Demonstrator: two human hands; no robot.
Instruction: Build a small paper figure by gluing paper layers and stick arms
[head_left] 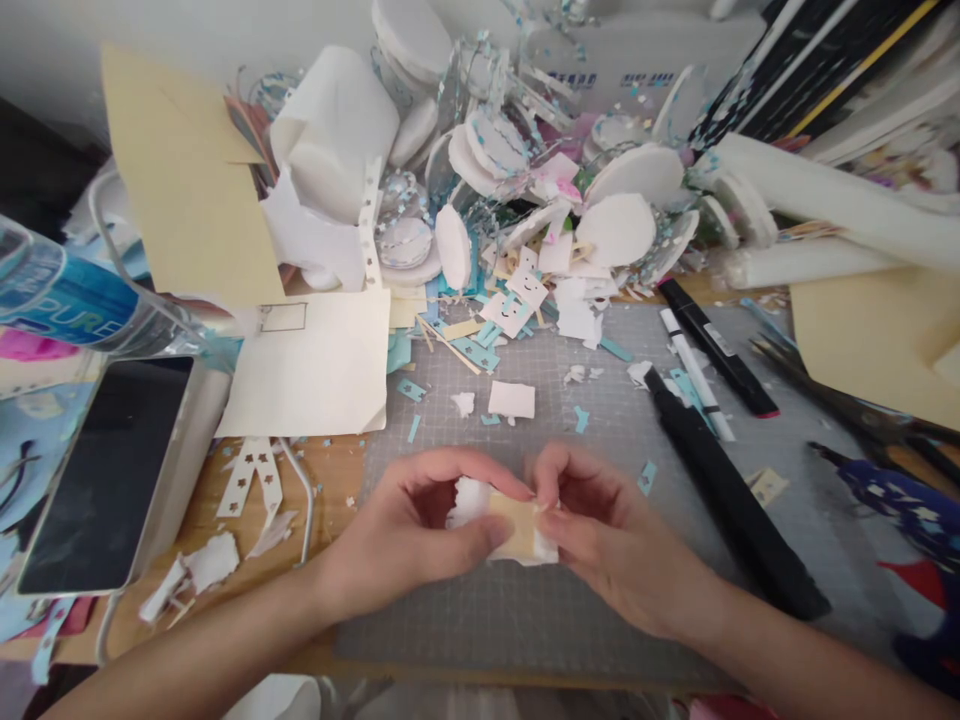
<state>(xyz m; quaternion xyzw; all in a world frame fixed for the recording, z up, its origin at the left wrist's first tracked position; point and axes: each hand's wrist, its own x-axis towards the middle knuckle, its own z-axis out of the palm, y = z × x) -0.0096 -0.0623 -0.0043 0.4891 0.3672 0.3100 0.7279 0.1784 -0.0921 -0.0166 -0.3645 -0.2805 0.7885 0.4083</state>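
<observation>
- Nearest me, the left hand (424, 515) has its thumb laid on the face of a small tan card piece (514, 528) while the forefinger arches over its top edge; I read that as a steadying grip, leaving the right end accessible.
- The right hand (619, 545) pinches that right end between thumb and forefinger, near a white ragged edge; such a tight hold would suit fine work on a thin border. I can't make out its other fingers well.
- A crumpled white scrap (469, 500) pokes out beneath the left forefinger; I can't tell whether it is joined to the card.
- Both hands keep the piece above the gridded cutting mat (465, 620), centred in my head view, perhaps so both can reach it equally.
- Just beyond lies a small white rectangle (512, 399), flat and apart from the fingers.
- To the right, a thick black marker (731, 490) lies slantwise and scissors (847, 395) rest farther out, probably set aside to keep the middle workable.
- Left of the mat's middle, a cream sheet (315, 375) bears a drawn rectangle.
- Farther back, smiling paper figures (517, 300) lie before heaped white discs (634, 178), seemingly pushed rearward for room.
</observation>
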